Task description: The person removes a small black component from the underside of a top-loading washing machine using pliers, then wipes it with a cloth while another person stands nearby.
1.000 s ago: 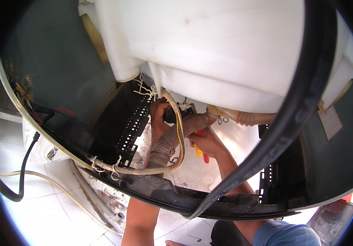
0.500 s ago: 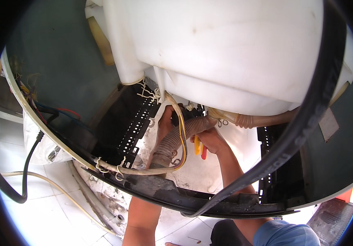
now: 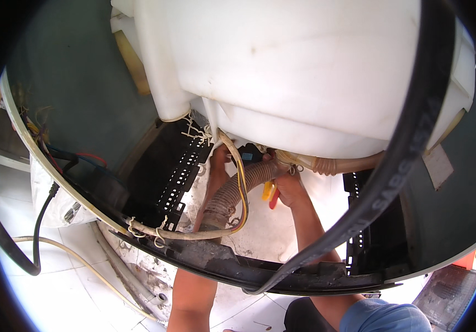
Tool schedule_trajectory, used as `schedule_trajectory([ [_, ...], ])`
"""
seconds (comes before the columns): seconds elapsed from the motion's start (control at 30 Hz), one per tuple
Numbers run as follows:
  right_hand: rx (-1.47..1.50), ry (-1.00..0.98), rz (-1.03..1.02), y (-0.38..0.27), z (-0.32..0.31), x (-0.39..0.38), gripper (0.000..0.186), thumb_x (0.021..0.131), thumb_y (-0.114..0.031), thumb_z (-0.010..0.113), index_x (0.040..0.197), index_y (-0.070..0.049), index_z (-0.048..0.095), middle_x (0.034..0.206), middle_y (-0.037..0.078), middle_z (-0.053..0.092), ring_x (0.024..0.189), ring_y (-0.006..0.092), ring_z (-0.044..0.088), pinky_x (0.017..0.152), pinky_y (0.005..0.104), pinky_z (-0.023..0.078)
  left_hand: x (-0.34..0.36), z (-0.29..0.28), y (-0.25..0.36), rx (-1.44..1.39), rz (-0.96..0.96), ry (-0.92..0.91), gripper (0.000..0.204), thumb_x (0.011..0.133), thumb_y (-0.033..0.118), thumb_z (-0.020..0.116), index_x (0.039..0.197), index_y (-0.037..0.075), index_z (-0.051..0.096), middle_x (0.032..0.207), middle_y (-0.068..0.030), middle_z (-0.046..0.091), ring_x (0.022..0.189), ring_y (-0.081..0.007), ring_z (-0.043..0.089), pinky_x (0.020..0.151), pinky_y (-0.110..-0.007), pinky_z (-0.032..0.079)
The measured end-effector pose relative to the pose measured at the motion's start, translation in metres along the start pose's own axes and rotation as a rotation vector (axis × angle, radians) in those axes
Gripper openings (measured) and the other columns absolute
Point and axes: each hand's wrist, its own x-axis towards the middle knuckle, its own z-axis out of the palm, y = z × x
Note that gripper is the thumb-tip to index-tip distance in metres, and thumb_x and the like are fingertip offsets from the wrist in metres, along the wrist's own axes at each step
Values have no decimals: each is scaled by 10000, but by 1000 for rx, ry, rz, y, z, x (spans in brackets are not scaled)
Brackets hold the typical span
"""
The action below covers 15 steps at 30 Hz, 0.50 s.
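My left hand (image 3: 221, 163) reaches under the white plastic tub (image 3: 282, 72), partly behind a wire bundle (image 3: 240, 199); its fingers are curled beside a black component (image 3: 251, 155), and what they hold is hidden. My right hand (image 3: 289, 185) is closed on red-and-yellow pliers (image 3: 271, 193), just right of the ribbed grey hose (image 3: 243, 185), with some fingers hidden behind the hose end and component. A translucent hose (image 3: 346, 165) runs along the tub's underside. White ties (image 3: 193, 130) hang at its lower left.
A round casing rim (image 3: 27, 127) encircles the work. A thick black cable (image 3: 393, 171) crosses the right foreground. A slotted black base (image 3: 177, 177), loose coloured wires (image 3: 83, 157), hoses on the tiled floor (image 3: 99, 271) and a red object (image 3: 464, 260) also show.
My right hand has risen slightly toward the component beneath the tub, the pliers tilting with it. My left hand's fingers have shifted behind the wires. The view has moved slightly.
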Motion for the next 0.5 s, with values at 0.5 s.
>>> schedule_trajectory([
  [0.5, -685, -3, 34, -21, 7, -49, 297, 970, -219, 643, 1157, 11, 624, 960, 109, 671, 781, 196, 658, 653, 339, 543, 1, 5, 29, 602, 115, 69, 666, 715, 273, 918, 1214, -49, 619, 1155, -220, 625, 1112, -345, 629, 949, -415, 508],
])
